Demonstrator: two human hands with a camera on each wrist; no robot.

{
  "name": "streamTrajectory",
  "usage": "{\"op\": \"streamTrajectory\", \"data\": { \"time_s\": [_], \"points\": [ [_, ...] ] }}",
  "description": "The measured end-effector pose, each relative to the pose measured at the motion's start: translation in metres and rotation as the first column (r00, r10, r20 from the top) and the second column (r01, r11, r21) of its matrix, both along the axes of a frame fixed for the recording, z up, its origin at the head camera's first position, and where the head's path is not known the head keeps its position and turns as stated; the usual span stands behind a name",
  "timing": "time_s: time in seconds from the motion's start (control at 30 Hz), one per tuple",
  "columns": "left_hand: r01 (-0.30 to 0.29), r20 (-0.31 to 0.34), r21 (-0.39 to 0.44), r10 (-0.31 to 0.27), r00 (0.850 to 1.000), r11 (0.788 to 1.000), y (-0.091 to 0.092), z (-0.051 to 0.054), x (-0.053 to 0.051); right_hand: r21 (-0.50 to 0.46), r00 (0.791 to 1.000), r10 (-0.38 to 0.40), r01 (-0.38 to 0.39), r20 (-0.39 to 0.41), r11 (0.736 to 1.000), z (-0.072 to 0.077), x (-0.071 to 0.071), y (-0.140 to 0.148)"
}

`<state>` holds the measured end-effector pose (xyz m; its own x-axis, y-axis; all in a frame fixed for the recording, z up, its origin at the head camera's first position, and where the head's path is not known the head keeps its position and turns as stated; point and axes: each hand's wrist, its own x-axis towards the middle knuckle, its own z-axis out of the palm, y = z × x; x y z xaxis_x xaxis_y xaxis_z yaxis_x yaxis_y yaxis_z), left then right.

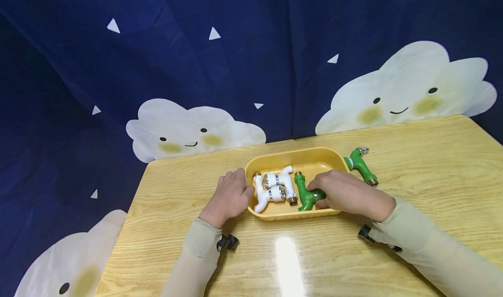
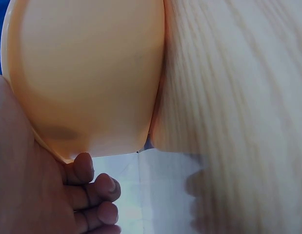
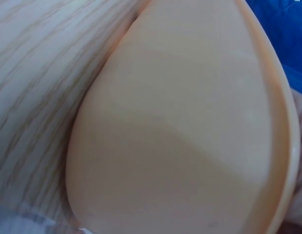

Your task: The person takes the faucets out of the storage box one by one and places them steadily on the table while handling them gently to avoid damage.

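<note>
A yellow plastic basin [image 1: 275, 216] rests on the wooden table. Two white taps [image 1: 260, 188] with ribbed handles lie side by side in its left half. My right hand [image 1: 341, 194] reaches over the basin's right part and grips a green tap [image 1: 303, 192] near its handle; the fingertips are partly hidden. At the left end my left hand [image 1: 232, 197] holds the rim, thumb against it. In the left wrist view its curled fingers [image 2: 107, 187] show beside the basin wall [image 2: 87, 78]. The right wrist view shows mostly the basin's outer wall [image 3: 180, 122].
Another green tap [image 1: 364, 169] lies on the table [image 1: 416, 170] just past the basin's right end. Behind the table hangs a dark blue curtain [image 1: 255, 61] printed with white clouds and triangles. Dark wrist mounts [image 1: 228, 243] sit under both sleeves.
</note>
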<state>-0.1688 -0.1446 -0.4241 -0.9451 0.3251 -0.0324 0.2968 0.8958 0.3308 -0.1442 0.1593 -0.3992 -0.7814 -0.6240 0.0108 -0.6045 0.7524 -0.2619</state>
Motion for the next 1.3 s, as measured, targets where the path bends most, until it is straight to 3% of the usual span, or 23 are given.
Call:
{"op": "streamTrajectory", "data": {
  "time_s": [0.7,1.3],
  "points": [
    [0.003,-0.010,0.010,-0.003,1.000,1.000,-0.0001,0.0027,-0.0005,-0.015,1.000,-0.001,0.001,-0.018,1.000,0.0026,-0.0015,0.0010],
    [0.000,-0.007,0.023,0.000,1.000,1.000,0.0003,0.0011,0.0010,-0.016,0.986,0.038,-0.042,-0.163,0.999,-0.0029,-0.0003,0.0056]
  ]
}}
